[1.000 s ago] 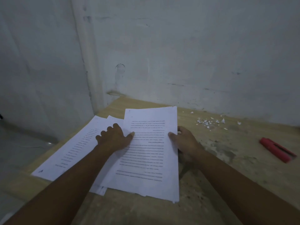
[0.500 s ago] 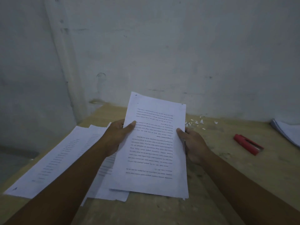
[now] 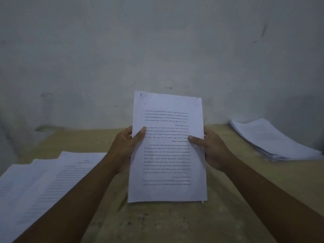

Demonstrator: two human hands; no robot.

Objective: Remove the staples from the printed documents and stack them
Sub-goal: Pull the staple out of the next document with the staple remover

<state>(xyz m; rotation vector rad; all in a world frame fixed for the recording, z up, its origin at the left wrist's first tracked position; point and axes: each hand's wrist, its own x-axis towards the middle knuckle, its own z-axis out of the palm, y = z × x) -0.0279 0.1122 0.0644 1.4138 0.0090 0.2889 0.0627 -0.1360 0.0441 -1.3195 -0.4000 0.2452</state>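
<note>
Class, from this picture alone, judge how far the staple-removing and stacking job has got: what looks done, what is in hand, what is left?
Done, it seems: a stack lies at the far right of the table. In hand: the left hand and right hand hold one document upright over the table; whether its staple is out cannot be told. Left: the fanned sheets at the left are not yet stacked.

document [image 3: 168,155]: upright, text inverted | stack [image 3: 273,139]: right, flat | sheets [image 3: 43,181]: left, seemingly fanned

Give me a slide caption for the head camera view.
Left hand and right hand hold a printed document over the table, loose papers left, a stack right.
</note>
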